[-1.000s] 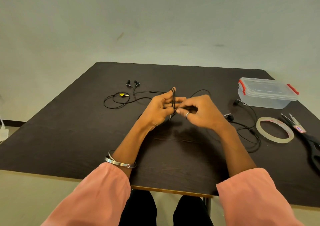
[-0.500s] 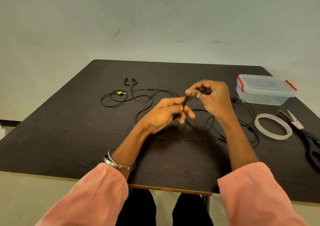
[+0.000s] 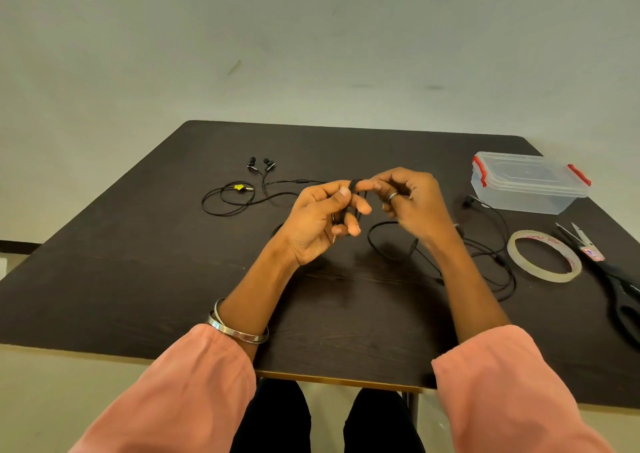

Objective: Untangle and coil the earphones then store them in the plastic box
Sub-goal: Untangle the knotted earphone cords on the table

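Black cable is wound in a few turns round the fingers of the left hand (image 3: 317, 222), whose grip is curled on the coil (image 3: 350, 199); how many turns cannot be counted, since the fingers cover most of it. A small metal plug tip hangs below the palm. The right hand (image 3: 412, 203) meets it at the top, thumb and forefinger pinching the same cable at the loop; its other fingers are bent, and one carries a plain ring. Both hands are held above the dark, matte counter (image 3: 138, 265).

The loose run of these earphones (image 3: 485, 251) trails in thin loops under the right wrist, partly hidden by the forearm. One earbud lies close to the plastic box (image 3: 530, 184), which is clear, rectangular, lidded, with red clips, at the far right. A second pair of earphones (image 3: 242, 189), black with a yellow tag, lies loosely on the far left.

A ring of translucent tape (image 3: 543, 256) lies flat near the box. Black-handled scissors (image 3: 609, 272) are cut off at the right edge. Pink sleeves fill the bottom; a metal bangle (image 3: 235, 328) circles the left wrist.
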A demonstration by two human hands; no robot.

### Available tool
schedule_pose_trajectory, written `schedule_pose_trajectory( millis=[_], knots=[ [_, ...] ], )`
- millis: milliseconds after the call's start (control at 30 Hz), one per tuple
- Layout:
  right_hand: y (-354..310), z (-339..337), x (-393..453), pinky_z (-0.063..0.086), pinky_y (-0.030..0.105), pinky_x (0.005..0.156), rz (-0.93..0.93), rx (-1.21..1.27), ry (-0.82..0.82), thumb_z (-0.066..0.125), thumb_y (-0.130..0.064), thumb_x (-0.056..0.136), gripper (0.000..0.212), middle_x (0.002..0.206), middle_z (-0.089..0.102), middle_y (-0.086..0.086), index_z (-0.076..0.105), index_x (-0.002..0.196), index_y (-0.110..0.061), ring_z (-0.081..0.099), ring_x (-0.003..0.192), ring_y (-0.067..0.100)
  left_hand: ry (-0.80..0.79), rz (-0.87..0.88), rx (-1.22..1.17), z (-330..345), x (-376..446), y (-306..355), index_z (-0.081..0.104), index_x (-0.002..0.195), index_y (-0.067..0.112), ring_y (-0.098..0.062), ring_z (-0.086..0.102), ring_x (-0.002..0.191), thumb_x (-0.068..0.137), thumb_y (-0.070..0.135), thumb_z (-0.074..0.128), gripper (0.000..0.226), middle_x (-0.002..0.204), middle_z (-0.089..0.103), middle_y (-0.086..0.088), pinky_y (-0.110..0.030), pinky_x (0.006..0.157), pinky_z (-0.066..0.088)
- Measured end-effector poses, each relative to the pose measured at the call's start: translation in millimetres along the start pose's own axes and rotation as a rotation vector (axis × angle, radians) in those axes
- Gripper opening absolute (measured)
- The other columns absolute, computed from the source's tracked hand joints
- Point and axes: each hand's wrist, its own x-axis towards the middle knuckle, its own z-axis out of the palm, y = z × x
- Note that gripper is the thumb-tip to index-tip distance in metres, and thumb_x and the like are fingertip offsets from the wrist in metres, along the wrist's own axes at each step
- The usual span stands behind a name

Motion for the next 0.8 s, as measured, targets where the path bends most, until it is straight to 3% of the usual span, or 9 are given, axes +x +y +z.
schedule_pose_trajectory(
  millis=[100, 267, 433, 500, 633, 733, 800],
  knots=[
    [-1, 12, -3, 0.046, 0.023, 0.046, -0.018, -0.107, -0.089, 0.055, -0.006, 0.094, 0.016, 0.065, 0.061, -0.003, 0.069, 0.099, -0.011, 0.054, 0.047, 0.006, 0.045, 0.051, -0.080, -2, 3, 1, 0.052, 0.124, -0.005, -0.011, 0.059, 0.059, 0.102, 0.003, 0.031, 0.032, 0.085, 0.072, -0.008, -0.016, 0.048, 0.038],
    [-5, 28, -10, 0.050, 0.024, 0.044, 0.006, -0.215, -0.314, 0.051, 0.001, 0.093, 0.019, 0.071, 0.063, 0.000, 0.066, 0.100, -0.008, 0.059, 0.047, 0.004, 0.221, 0.103, -0.053, -7, 7, 2, 0.046, 0.130, -0.004, -0.011, 0.059, 0.061, 0.102, -0.002, 0.030, 0.033, 0.092, 0.074, -0.010, -0.019, 0.052, 0.042],
    [-11, 33, -15, 0.055, 0.018, 0.062, -0.055, -0.270, -0.490, 0.055, -0.005, 0.094, 0.021, 0.094, 0.072, 0.010, 0.068, 0.110, -0.003, 0.066, 0.069, 0.004, 0.396, 0.218, -0.093, -23, 11, 10, 0.050, 0.119, 0.000, -0.017, 0.069, 0.070, 0.100, -0.003, 0.035, 0.024, 0.095, 0.074, -0.013, -0.024, 0.065, 0.055],
    [-15, 33, -17, 0.056, 0.023, 0.068, -0.113, -0.298, -0.524, 0.054, -0.005, 0.094, 0.021, 0.088, 0.071, 0.009, 0.068, 0.109, -0.002, 0.068, 0.076, 0.012, 0.432, 0.223, -0.073, -25, 10, 10, 0.052, 0.113, 0.001, -0.022, 0.072, 0.079, 0.100, -0.003, 0.036, 0.021, 0.094, 0.073, -0.016, -0.026, 0.070, 0.058],
    [-18, 28, -16, 0.052, 0.031, 0.063, -0.201, -0.316, -0.429, 0.055, -0.008, 0.093, 0.016, 0.071, 0.068, 0.006, 0.069, 0.091, 0.000, 0.063, 0.064, 0.009, 0.406, 0.192, 0.143, -21, 11, 3, 0.053, 0.109, 0.008, -0.024, 0.072, 0.084, 0.101, -0.002, 0.036, 0.021, 0.094, 0.071, -0.017, -0.028, 0.074, 0.059],
    [-18, 21, -15, 0.051, 0.021, 0.051, -0.131, -0.211, -0.292, 0.064, -0.013, 0.090, 0.010, 0.063, 0.066, 0.006, 0.070, 0.083, -0.010, 0.062, 0.047, 0.010, 0.338, 0.136, 0.334, -21, 12, -3, 0.052, 0.116, 0.008, -0.018, 0.072, 0.078, 0.100, -0.003, 0.036, 0.025, 0.096, 0.070, -0.018, -0.026, 0.072, 0.058],
    [-17, 16, -13, 0.051, 0.022, 0.047, -0.056, -0.121, -0.206, 0.069, -0.016, 0.087, 0.008, 0.061, 0.066, 0.007, 0.073, 0.083, -0.010, 0.063, 0.045, 0.014, 0.262, 0.112, 0.505, -20, 12, -6, 0.052, 0.123, 0.003, -0.009, 0.070, 0.074, 0.100, -0.003, 0.037, 0.029, 0.100, 0.070, -0.020, -0.020, 0.069, 0.055]
  ],
)
